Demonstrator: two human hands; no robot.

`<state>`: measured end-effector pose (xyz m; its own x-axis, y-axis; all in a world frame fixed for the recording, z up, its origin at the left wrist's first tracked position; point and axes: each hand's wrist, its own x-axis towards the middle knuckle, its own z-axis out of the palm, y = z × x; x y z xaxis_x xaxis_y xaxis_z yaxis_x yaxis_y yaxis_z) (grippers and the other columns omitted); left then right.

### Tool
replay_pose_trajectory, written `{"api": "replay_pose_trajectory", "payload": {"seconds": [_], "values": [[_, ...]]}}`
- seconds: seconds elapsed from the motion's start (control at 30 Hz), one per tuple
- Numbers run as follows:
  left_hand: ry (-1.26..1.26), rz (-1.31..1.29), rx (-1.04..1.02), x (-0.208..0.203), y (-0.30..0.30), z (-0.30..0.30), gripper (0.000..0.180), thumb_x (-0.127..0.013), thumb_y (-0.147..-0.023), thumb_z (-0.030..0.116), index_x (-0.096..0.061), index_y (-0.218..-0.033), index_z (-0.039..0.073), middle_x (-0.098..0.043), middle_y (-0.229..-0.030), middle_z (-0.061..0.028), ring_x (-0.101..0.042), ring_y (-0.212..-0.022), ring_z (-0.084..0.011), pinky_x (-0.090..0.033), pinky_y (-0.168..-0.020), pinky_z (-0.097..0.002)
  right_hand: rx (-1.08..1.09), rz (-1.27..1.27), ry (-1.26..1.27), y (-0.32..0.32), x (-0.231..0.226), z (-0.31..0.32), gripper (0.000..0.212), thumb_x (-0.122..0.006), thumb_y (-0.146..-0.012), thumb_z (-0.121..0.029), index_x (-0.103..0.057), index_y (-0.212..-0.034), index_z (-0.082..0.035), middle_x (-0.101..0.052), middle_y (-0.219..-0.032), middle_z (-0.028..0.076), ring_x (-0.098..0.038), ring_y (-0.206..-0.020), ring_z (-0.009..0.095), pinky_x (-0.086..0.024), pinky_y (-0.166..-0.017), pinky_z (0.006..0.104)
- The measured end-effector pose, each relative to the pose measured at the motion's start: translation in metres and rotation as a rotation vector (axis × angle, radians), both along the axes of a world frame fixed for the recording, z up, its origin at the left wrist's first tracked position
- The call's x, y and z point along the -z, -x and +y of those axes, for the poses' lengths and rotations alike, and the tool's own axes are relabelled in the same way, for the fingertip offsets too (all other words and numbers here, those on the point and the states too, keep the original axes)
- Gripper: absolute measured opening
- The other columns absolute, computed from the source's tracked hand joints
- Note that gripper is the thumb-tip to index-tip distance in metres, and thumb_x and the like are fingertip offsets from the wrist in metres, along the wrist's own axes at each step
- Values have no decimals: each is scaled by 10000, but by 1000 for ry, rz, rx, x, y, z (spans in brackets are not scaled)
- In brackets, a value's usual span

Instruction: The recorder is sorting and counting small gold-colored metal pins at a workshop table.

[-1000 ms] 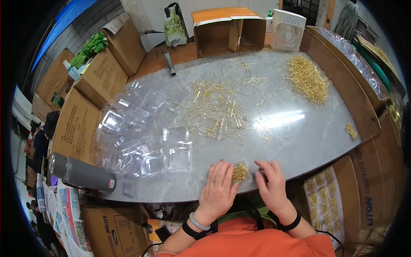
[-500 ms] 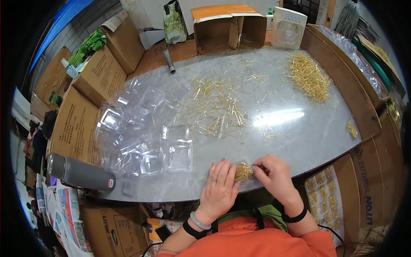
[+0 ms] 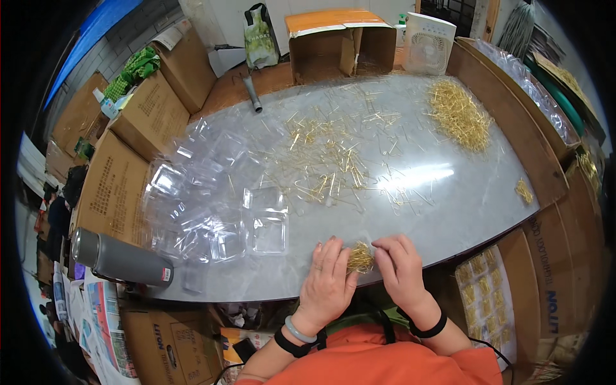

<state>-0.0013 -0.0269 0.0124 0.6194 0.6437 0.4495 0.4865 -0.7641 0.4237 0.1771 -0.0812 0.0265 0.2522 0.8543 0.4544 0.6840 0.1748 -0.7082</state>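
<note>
A small bundle of thin gold wire hooks (image 3: 360, 258) lies at the table's near edge, between my two hands. My left hand (image 3: 326, 277) rests along its left side, palm down with the fingers stretched out and the thumb against the near side. On the right, my right hand (image 3: 401, 269) is beside the bundle with its fingers extended and the thumb apart, and nothing shows in it. Whether a clear case sits under the bundle, I cannot tell. Loose gold hooks (image 3: 330, 160) are scattered across the middle of the table, and a dense heap of them (image 3: 459, 114) lies at the far right.
Clear plastic blister cases (image 3: 269, 231) pile up on the left, beside a grey bottle (image 3: 122, 258). One small clump of hooks (image 3: 524, 191) lies near the right edge. Cardboard boxes border the table; an open carton (image 3: 340, 48) and a white fan (image 3: 430, 45) stand at the back.
My right hand has opened from a pinch beside the bundle, its fingers now straighter and its wrist slightly further left. My left hand stays almost in place.
</note>
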Motion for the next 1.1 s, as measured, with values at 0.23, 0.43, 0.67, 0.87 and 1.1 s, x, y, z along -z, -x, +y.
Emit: {"api": "replay_pose_trajectory", "payload": {"seconds": [0.23,0.43,0.67,0.87,1.1], "values": [[-14,14,24,-1,0,2,544,-655,-942,162,-478,-1412,-48,-471,-1443,-245,-466,-1361,-453,-341,-1184,-564,44,-219,-92,3,12,5,439,-776,-840,-80,-636,-1256,-66,-651,-1182,117,-597,-1077,330,-448,-926,446],[-50,51,12,3,2,1,548,-655,-951,177,-478,-1418,-51,-467,-1451,-240,-447,-1386,-441,-337,-1189,-560,-107,-356,30,22,11,-13,563,-690,-952,-239,-528,-1440,-10,-555,-1477,193,-481,-1411,392,-302,-1180,572],[121,-109,64,5,10,3,827,-749,-892,155,-289,-1551,-42,-420,-1520,-257,-421,-1415,-449,-335,-1195,-539,-224,-370,135,8,-3,-11,613,-645,-995,-309,-467,-1496,-4,-486,-1541,203,-415,-1459,416,-213,-1207,633],[370,-295,152,2,25,13,1190,-841,-796,111,-1,-1633,2,-383,-1553,-295,-411,-1443,-450,-369,-1181,-492,-160,-251,11,12,0,3,632,-780,-880,-334,-564,-1395,-38,-521,-1495,184,-445,-1418,430,-231,-1196,634],[425,-362,178,2,26,11,1150,-837,-803,118,-45,-1628,-9,-365,-1555,-326,-414,-1442,-457,-380,-1175,-490,-120,-291,39,20,8,21,485,-813,-843,-296,-669,-1240,-57,-584,-1406,171,-486,-1364,427,-301,-1176,599]]}}
